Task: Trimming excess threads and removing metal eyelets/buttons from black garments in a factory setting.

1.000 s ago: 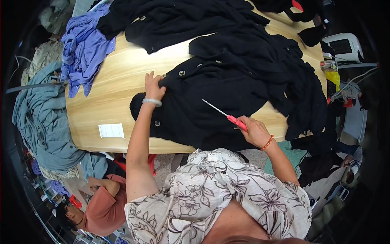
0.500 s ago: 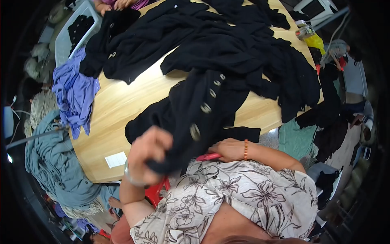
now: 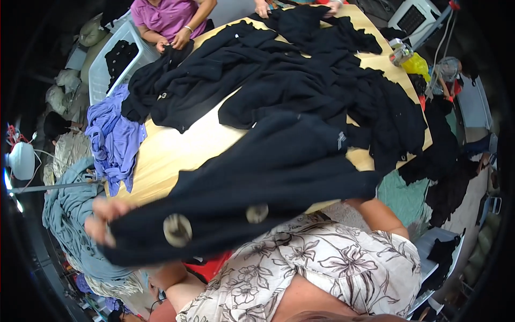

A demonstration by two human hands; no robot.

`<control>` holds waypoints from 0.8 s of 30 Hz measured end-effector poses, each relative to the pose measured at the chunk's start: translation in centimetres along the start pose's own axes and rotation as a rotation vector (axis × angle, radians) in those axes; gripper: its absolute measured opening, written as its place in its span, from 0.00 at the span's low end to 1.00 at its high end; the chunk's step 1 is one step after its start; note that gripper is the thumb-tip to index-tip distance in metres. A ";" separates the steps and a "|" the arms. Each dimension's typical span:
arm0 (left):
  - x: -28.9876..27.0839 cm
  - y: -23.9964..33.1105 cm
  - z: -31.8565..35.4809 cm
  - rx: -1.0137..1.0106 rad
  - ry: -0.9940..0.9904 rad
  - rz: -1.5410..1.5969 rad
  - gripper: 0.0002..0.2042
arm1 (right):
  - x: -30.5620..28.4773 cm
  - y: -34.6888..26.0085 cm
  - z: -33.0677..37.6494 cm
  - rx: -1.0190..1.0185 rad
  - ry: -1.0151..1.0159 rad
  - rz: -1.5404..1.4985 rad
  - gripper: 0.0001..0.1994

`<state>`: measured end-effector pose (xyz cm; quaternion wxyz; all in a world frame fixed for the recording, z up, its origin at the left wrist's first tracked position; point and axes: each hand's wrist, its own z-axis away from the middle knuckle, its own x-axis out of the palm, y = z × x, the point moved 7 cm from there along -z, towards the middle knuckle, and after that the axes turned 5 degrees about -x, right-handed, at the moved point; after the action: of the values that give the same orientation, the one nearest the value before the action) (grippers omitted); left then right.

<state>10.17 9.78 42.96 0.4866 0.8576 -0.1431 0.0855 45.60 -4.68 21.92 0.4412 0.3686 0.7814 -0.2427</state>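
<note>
A pale wooden counter spreads across a cluttered workroom, with black garments heaped along its far and right parts and a lavender garment draped at its left edge. A black buttoned cardigan is stretched above the near edge of the counter, in front of the person. The left hand has its fingers clamped on the cardigan's left end, just beside a large round button; the right hand is hidden behind the cloth, so how its fingers stand cannot be told. The cardigan looks soft, light and limp, likely to sag wherever it lacks support, and its fabric seems easy to grip rather than slippery. The buttons are probably its only stiff parts. The best hold would be on the folded edge between or beyond them, one hand at each end.
</note>
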 end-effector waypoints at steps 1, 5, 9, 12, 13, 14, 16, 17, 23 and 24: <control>0.1 -1.9 -0.8 0.003 -0.027 -0.084 0.12 | -0.5 1.6 0.2 -0.007 0.017 0.063 0.18; -2.1 -6.9 -5.2 -0.171 -0.097 -0.052 0.22 | -3.6 10.2 -6.3 -0.028 0.073 0.331 0.17; -4.8 -14.3 -12.9 -0.214 -0.072 0.081 0.17 | -4.1 20.0 -13.1 -0.042 0.095 0.558 0.17; -7.3 -19.4 -18.9 -0.212 0.105 -0.048 0.14 | -1.8 22.3 -20.1 0.332 -0.290 0.454 0.14; -5.9 -21.9 -21.1 -0.205 0.046 0.018 0.13 | 0.6 26.7 -15.7 -0.146 -0.274 0.848 0.12; -10.8 -23.7 -22.8 -0.204 0.062 -0.085 0.14 | 3.1 28.0 -18.9 0.222 -0.287 0.133 0.13; -19.3 -28.9 -22.4 -0.332 0.144 -0.627 0.27 | 8.3 25.5 -19.1 0.385 -0.550 0.192 0.13; -20.0 -30.8 -19.5 -0.330 0.180 -0.862 0.33 | 9.0 23.4 -17.7 0.367 -0.496 0.200 0.15; -18.8 -29.4 9.6 -0.332 -0.381 -1.319 0.26 | 15.0 12.7 -7.2 0.849 -0.580 -0.258 0.20; -18.0 -28.3 13.2 -0.435 -0.484 -1.239 0.27 | 15.1 10.6 -7.6 0.816 -0.535 -0.281 0.20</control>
<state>2.53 15.08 8.17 0.5607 0.6592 0.2542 -0.4318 45.01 12.58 11.96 0.4089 0.3272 0.5246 -0.6712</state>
